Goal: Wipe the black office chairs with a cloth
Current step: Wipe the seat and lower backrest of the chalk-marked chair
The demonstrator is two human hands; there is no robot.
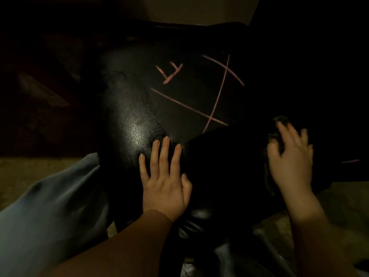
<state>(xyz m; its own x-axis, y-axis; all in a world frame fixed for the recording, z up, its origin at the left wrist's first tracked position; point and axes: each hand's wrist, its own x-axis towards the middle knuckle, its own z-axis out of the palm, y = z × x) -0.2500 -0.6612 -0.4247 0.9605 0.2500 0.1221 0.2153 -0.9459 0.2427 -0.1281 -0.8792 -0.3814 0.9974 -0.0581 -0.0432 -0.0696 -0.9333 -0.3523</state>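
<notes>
Head view: one black chair [139,108] fills the dim frame, pink chalk lines [199,102] crossing its surface. Left hand [164,182] lies flat on it, fingers spread. Right hand [289,156], fingers splayed, presses a dark cloth [279,124] against the chair's right side. Pale fabric [50,206] drapes lower left.

Showing one black chair [139,108] at the centre, its seat filling the middle of the frame. Bearing four long pink chalk lines [187,105] toward 1 o'clock and one small pink scribble [169,73] at 12 o'clock. Resting on it, two hands: left hand [164,184] at 6 o'clock, right hand [289,156] at 4 o'clock. Showing one dark cloth [276,134] under the right hand.
</notes>
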